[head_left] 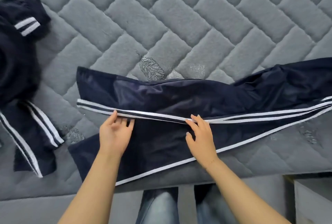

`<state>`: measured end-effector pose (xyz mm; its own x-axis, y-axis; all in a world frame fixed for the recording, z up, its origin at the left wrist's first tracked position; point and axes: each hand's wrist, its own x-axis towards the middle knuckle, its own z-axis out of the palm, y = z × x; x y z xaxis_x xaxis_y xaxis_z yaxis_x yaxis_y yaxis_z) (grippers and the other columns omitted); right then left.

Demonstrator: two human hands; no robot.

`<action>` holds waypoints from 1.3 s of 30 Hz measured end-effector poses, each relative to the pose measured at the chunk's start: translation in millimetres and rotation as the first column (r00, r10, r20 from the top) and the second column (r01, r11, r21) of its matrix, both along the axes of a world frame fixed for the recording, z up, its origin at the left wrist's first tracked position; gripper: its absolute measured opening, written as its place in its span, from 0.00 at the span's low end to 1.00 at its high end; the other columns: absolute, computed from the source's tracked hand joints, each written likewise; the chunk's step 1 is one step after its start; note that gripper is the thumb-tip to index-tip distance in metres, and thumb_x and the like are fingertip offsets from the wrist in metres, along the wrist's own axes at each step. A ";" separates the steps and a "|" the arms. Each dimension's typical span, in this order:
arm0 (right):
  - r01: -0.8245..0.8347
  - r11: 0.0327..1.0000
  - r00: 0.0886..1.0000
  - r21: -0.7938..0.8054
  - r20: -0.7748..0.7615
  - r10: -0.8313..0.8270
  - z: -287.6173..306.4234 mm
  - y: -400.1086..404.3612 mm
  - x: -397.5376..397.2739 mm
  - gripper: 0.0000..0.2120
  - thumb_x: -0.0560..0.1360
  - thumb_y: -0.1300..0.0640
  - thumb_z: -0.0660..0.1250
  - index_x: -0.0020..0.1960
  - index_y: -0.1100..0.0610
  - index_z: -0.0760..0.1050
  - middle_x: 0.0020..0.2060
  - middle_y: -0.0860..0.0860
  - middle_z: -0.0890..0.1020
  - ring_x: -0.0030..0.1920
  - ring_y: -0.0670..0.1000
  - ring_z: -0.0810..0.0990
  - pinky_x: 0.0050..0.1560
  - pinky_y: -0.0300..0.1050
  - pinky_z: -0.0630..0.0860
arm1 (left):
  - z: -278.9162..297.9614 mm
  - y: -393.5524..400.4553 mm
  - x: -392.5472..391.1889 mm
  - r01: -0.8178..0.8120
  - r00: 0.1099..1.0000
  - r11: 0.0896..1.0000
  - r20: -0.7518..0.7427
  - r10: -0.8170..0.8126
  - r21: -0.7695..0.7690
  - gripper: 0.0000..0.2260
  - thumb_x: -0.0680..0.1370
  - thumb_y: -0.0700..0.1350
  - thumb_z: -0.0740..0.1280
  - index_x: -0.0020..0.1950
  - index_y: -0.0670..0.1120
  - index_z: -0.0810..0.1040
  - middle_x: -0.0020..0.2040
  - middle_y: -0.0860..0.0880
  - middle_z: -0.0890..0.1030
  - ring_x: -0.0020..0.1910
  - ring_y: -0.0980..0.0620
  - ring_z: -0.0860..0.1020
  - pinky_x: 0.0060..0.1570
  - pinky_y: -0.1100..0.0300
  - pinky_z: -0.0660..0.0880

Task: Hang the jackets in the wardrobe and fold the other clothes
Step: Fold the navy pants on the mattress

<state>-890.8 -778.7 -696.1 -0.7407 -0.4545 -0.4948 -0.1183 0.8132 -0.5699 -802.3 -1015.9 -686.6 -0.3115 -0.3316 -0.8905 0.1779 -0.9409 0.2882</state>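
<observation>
Folding is the step in hand here. The trousers (179, 101), dark navy with white side stripes, lie across the bed (161, 26) through the middle of the frame, one leg laid over the other, running off toward the right edge. The near leg slants down to the lower left, so the two legs look not quite matched.

Left hand (115, 132) at lower centre: fingers loosely spread, tips touching the striped seam, thumb up on the stripe. It does not look clamped on anything. Right hand (201, 137), just right of centre: fingers straight and resting on the same striped edge, pressing it down rather than pinching. Hands are apart, both on the seam.

My read: they are lining up the seam, early in the fold. The next move likely calls for squaring the lower leg under the upper one, smoothing the shiny cloth flat, then bringing one end across to the other. That fabric looks slippery, so it may slide out of line when lifted.

Around it: at the left of the frame a jacket (19, 65), same navy with white stripes, lies crumpled with a sleeve trailing toward lower left. It sits near the trouser ends but apart from them; not in the way of the fold. It still wants hanging. The wardrobe is not in view. Below, the person's jeans (158, 205) at the bed's edge.
</observation>
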 end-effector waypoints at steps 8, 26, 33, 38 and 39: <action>0.936 0.342 0.281 0.078 0.416 -0.865 1.6 -7.9 3.8 0.16 0.76 0.52 0.71 0.59 0.58 0.72 0.50 0.50 0.76 0.53 0.50 0.78 0.58 0.52 0.78 | -11.1 -24.7 -20.6 -0.137 0.861 0.991 0.496 0.116 0.006 0.19 0.74 0.52 0.74 0.63 0.49 0.78 0.58 0.49 0.82 0.53 0.45 0.82 0.55 0.48 0.79; 0.985 0.032 -0.114 0.169 0.780 -0.616 -10.5 62.4 -1.5 0.06 0.80 0.56 0.64 0.55 0.54 0.75 0.55 0.50 0.81 0.58 0.51 0.79 0.62 0.48 0.73 | -3.7 56.6 160.2 -0.268 0.894 0.956 0.337 0.294 -0.123 0.15 0.82 0.43 0.63 0.70 0.45 0.70 0.54 0.50 0.82 0.56 0.53 0.79 0.68 0.53 0.70; 0.981 0.149 0.024 0.126 0.682 -0.731 -18.3 59.8 6.5 0.09 0.81 0.60 0.63 0.61 0.55 0.75 0.53 0.51 0.80 0.54 0.51 0.79 0.66 0.48 0.73 | -2.9 34.9 193.2 -0.221 0.884 0.920 0.331 0.329 -0.323 0.07 0.83 0.42 0.62 0.55 0.50 0.79 0.52 0.54 0.85 0.54 0.57 0.82 0.53 0.63 0.79; 0.967 0.192 0.015 0.164 0.722 -0.692 -18.8 53.4 23.1 0.06 0.81 0.62 0.62 0.55 0.57 0.76 0.54 0.53 0.81 0.54 0.51 0.80 0.63 0.53 0.73 | -10.5 41.9 211.5 -0.251 0.827 0.957 0.483 0.288 -0.143 0.05 0.83 0.42 0.60 0.55 0.47 0.76 0.64 0.48 0.78 0.63 0.50 0.76 0.64 0.57 0.73; 0.970 0.179 0.005 0.166 0.720 -0.694 -19.4 53.6 22.7 0.05 0.81 0.61 0.62 0.55 0.56 0.76 0.54 0.52 0.81 0.54 0.50 0.80 0.64 0.53 0.73 | -12.1 43.0 211.7 -0.243 0.818 0.963 0.508 0.269 -0.117 0.04 0.83 0.42 0.61 0.55 0.47 0.76 0.64 0.48 0.77 0.62 0.50 0.76 0.64 0.57 0.72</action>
<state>-868.1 -725.1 -715.4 -0.3239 0.0874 -0.9420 0.9269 -0.1700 -0.3345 -590.6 -972.9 -698.7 0.2893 -0.3787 -0.8792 0.2244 -0.8660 0.4468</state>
